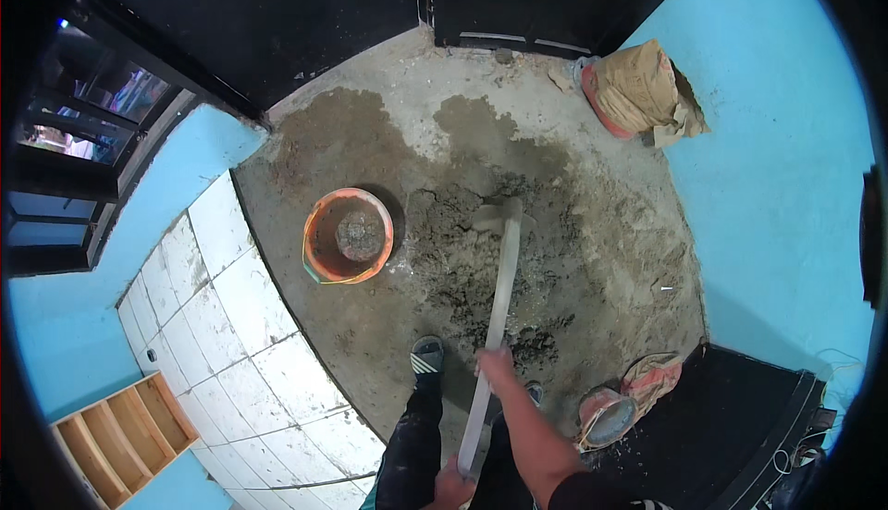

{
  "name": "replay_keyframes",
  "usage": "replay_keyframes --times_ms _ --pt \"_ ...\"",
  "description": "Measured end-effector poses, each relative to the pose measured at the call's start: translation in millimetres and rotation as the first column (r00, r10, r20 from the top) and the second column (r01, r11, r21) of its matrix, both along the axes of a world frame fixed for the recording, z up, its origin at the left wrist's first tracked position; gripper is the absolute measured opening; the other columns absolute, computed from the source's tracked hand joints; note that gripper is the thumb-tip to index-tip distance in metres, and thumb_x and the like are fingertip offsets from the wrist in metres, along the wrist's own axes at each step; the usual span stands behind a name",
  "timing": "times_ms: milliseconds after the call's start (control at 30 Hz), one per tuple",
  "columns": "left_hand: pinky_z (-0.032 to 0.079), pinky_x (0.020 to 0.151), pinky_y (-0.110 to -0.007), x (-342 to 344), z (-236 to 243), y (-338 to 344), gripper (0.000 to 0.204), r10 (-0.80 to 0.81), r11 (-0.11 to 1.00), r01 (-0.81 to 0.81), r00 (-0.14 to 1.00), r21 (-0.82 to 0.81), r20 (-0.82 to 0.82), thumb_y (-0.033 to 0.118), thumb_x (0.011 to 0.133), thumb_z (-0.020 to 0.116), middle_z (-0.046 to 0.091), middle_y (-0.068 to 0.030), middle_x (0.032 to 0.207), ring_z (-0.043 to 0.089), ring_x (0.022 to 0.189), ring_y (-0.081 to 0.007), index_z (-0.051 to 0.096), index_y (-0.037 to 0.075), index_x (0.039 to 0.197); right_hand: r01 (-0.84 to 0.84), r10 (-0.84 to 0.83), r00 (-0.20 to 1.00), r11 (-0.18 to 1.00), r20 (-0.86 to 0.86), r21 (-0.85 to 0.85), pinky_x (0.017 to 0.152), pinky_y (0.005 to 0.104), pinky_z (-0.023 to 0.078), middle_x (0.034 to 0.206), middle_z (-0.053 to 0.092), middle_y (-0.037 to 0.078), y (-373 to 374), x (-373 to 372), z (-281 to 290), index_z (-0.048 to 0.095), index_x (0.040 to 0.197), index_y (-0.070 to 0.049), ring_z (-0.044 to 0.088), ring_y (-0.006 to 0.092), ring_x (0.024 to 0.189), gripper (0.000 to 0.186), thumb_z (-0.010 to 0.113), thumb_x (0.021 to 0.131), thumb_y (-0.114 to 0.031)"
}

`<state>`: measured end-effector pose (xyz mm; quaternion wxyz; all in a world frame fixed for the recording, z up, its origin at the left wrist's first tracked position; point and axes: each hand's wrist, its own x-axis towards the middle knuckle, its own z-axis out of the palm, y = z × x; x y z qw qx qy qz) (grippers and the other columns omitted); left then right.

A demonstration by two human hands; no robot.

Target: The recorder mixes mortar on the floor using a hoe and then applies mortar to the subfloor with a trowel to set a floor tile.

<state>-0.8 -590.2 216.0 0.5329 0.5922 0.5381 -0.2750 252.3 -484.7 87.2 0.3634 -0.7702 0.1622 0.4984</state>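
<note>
A long-handled hoe [505,270] stretches away from me, its pale wooden handle held in both fists. My right hand [497,368] wraps the handle partway down its length. Closer to my body, my left hand [453,486] grips the handle near its end. The hoe's blade [495,219] rests in a heap of wet grey mortar [453,246], and part of it is hidden in the mix. Left of the heap stands an orange bucket [316,240] with grey residue inside and its handle lowered against the rim.
An open paper sack [638,89] leans by the blue wall [768,140]. Dry sand [647,242] lies along the right. A second bucket [608,417] and a crumpled sack [653,376] sit near my right foot. White tiles [250,311] cover the left floor; a wooden rack [125,441] stands beyond.
</note>
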Motion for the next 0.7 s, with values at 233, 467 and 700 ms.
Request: replay_keyframes --times_ms 233,467,700 --pt "0.052 0.079 -0.051 12.8 8.6 -10.5 0.073 0.047 0.992 -0.084 0.935 0.091 0.352 0.019 0.072 0.062 0.066 -0.0263 0.094 0.064 0.087 -0.0464 0.037 0.004 0.139 0.066 -0.068 0.986 0.998 0.150 0.016 0.045 0.0348 0.049 0.070 0.057 0.010 -6.9 49.4 76.9 0.048 0.109 0.004 0.057 0.0190 0.051 0.035 0.064 0.080 -0.006" --pt "0.049 0.084 -0.052 178.9 -46.5 101.0 0.065 -0.004 0.985 -0.052 0.947 0.166 0.321 0.018 0.078 0.059 0.064 -0.0254 0.104 0.062 0.096 -0.0452 0.038 0.009 0.140 -0.060 0.017 0.960 0.988 0.279 0.146 0.047 0.0390 0.047 0.064 0.057 0.012 88.8 208.6 15.6 0.056 0.089 0.006 0.060 0.0249 0.056 0.028 0.060 0.080 -0.020" --pt "0.050 0.079 -0.053 61.4 -30.2 39.4 0.057 -0.001 1.000 0.001 0.998 -0.002 0.057 0.020 0.072 0.061 0.065 -0.0244 0.092 0.063 0.088 -0.0451 0.045 0.007 0.125 0.000 -0.001 1.000 0.991 -0.009 -0.133 0.049 0.0399 0.047 0.061 0.054 0.009 15.4 69.0 -38.2 0.058 0.082 -0.001 0.055 0.0215 0.051 0.015 0.059 0.083 -0.017"
